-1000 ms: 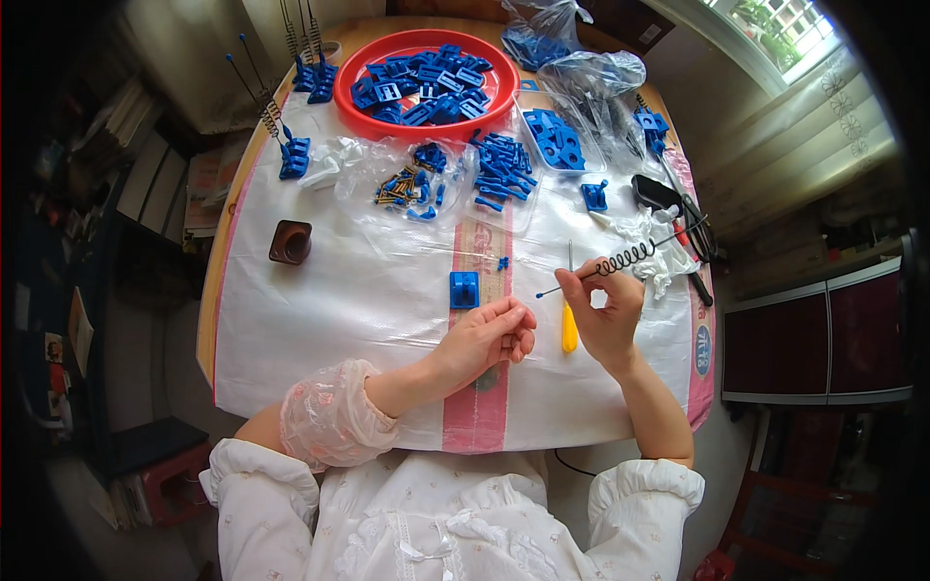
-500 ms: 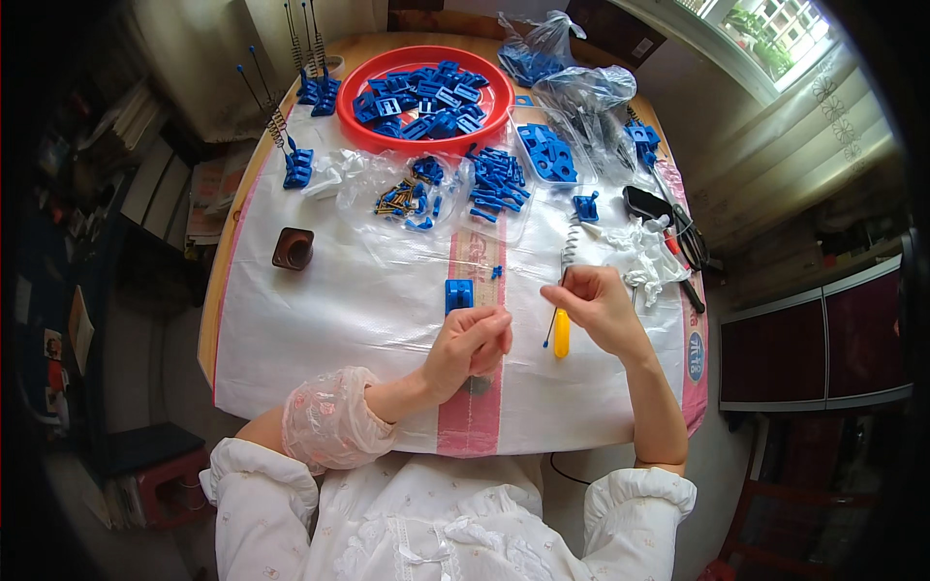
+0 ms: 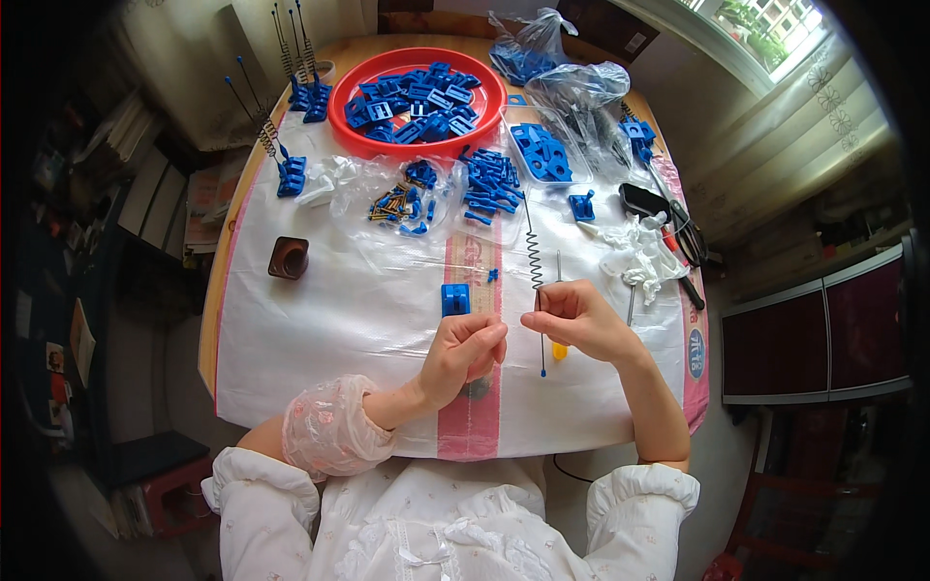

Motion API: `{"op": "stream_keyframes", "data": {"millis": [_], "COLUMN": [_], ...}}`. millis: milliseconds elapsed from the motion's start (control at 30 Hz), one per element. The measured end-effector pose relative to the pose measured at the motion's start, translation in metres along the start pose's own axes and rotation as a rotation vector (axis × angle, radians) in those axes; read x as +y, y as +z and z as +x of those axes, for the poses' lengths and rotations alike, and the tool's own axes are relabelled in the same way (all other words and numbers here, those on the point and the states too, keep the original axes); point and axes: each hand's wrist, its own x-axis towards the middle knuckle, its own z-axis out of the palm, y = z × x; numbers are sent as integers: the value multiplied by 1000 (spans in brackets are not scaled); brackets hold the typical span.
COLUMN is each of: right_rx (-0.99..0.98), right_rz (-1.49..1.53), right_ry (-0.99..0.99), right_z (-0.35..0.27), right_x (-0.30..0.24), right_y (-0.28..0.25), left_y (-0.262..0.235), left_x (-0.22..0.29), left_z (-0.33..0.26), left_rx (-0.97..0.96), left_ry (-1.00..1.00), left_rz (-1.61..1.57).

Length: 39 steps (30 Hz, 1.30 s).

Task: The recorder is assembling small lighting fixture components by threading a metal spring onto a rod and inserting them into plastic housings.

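My right hand (image 3: 581, 320) pinches a thin metal rod with a coil spring (image 3: 533, 254) on it. The rod stands nearly upright, its blue tip pointing down toward me. A yellow-handled screwdriver (image 3: 559, 349) is tucked in the same hand, shaft pointing away. My left hand (image 3: 467, 351) is curled just left of the rod, fingertips close to it; nothing shows inside it. A small blue plastic block (image 3: 455, 298) lies on the white sheet (image 3: 368, 320) just beyond my left hand.
A red bowl (image 3: 341, 124) of blue parts stands at the back. Clear bags hold blue pieces (image 3: 489, 179) and brass screws (image 3: 387, 203). Finished blue bases with spring rods (image 3: 289, 174) stand at the left. A brown cup (image 3: 289, 258), pliers (image 3: 654, 203) and white gloves (image 3: 639, 254) lie about.
My right hand has swung the spring rod from lying out to the right to nearly upright and brought it nearer my left hand. The left hand has barely shifted.
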Motion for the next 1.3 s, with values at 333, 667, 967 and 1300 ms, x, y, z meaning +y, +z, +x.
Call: {"op": "stream_keyframes", "data": {"millis": [333, 667, 967, 1300], "right_rx": [173, 130, 160, -126], "right_rz": [-238, 84, -240, -604], "right_ry": [-22, -183, -245, -261], "right_z": [3, 1, -2, -16], "right_x": [11, 3, -2, -21], "right_y": [-7, 1, 10, 5], "left_y": [4, 8, 12, 7], "left_x": [0, 3, 5, 3], "left_z": [3, 7, 5, 4], "left_rx": [-32, 88, 126, 90], "left_ry": [-24, 30, 14, 180], "left_rz": [68, 101, 65, 41]}}
